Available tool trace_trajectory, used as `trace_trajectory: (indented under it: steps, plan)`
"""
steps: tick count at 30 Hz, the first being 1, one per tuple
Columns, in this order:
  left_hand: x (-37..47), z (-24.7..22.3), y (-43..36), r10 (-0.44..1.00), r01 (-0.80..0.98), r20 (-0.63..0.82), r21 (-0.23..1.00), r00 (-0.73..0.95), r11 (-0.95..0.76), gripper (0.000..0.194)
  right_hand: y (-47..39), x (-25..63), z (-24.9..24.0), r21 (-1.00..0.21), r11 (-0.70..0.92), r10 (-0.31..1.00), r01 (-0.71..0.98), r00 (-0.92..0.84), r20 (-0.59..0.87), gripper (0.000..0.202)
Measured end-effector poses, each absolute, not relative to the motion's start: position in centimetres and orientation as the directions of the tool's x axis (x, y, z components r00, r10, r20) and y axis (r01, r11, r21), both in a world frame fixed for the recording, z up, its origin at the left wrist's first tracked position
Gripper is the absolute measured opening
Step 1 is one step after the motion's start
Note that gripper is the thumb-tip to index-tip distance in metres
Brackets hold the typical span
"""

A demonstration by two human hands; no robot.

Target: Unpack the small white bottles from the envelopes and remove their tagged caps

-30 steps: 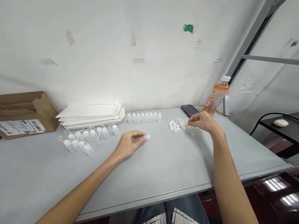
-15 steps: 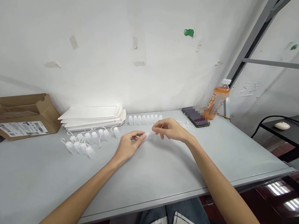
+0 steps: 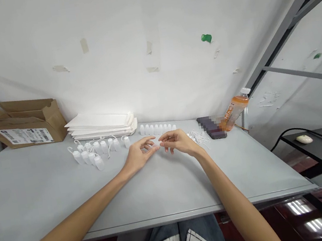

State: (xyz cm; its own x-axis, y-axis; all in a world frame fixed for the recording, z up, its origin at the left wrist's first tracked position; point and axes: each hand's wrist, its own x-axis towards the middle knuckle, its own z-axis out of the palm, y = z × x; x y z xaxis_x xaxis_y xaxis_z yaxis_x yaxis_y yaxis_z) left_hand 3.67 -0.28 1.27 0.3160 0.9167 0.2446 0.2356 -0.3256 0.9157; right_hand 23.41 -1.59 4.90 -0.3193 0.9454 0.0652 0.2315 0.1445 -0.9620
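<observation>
Above the middle of the table, my left hand [image 3: 140,153] has its thumb and fingers closed around a small translucent white bottle [image 3: 155,143], mostly hidden by the fingers. My right hand [image 3: 179,141] meets it from the right, thumb and fingertips pinched at the bottle's end; whatever they hold is too small to make out. Left of my hands stand several small white bottles with looped straps [image 3: 98,162]. Behind my hands runs a row of small white bottles [image 3: 156,129] without visible straps. Loose thin white straps [image 3: 201,138] lie in a pile beyond my right hand.
A stack of white paper sheets or envelopes [image 3: 100,124] lies against the wall, beside an open cardboard box [image 3: 27,123]. To the right, a dark phone [image 3: 211,128] lies by a tilted bottle of orange drink [image 3: 236,109]. The grey table's front edge [image 3: 164,221] is near my lap.
My right hand has moved left, bringing its fingertips up to the left hand's. My left thumb and forefinger have spread slightly. The view has shifted a little.
</observation>
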Motion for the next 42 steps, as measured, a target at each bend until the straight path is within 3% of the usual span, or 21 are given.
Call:
trace_trajectory:
  steps: [6,13,16,19,23,27,33,42]
  plan:
    - [3.8,1.4,-0.3,0.928,0.175,0.235,0.940,0.289,-0.292,0.054,-1.5,23.1,5.0,-0.978,0.147,0.940,0.148,-0.328,0.091,0.034]
    - [3.8,1.7,-0.2,0.933,0.160,0.261,0.939,0.246,-0.305,0.054,-0.7,24.0,6.6,-0.942,0.264,0.945,0.209,-0.250,0.209,0.033]
    - [3.7,1.5,-0.1,0.931,0.203,0.281,0.922,0.234,-0.330,0.049,0.5,26.3,7.7,-0.897,0.330,0.944,0.292,-0.082,0.321,0.035]
    - [3.8,1.2,0.0,0.928,0.275,0.280,0.898,0.247,-0.344,0.042,1.9,29.1,7.8,-0.814,0.329,0.892,0.479,0.125,0.435,0.036]
    - [3.9,0.8,-0.1,0.915,0.331,0.277,0.868,0.294,-0.369,0.035,2.6,31.7,6.4,-0.653,0.163,0.801,0.740,0.287,0.526,0.027]
    - [4.0,0.4,-0.2,0.897,0.340,0.295,0.849,0.330,-0.405,0.035,2.2,31.7,4.7,-0.499,0.018,0.834,0.867,0.261,0.485,0.027]
    - [4.0,0.6,-0.2,0.897,0.372,0.280,0.836,0.342,-0.403,0.036,2.5,30.1,3.6,-0.373,-0.028,0.906,0.927,0.181,0.382,0.027]
    - [4.1,0.6,-0.2,0.892,0.395,0.285,0.819,0.351,-0.416,0.036,2.7,29.6,2.7,-0.381,0.059,0.939,0.923,0.078,0.336,0.032]
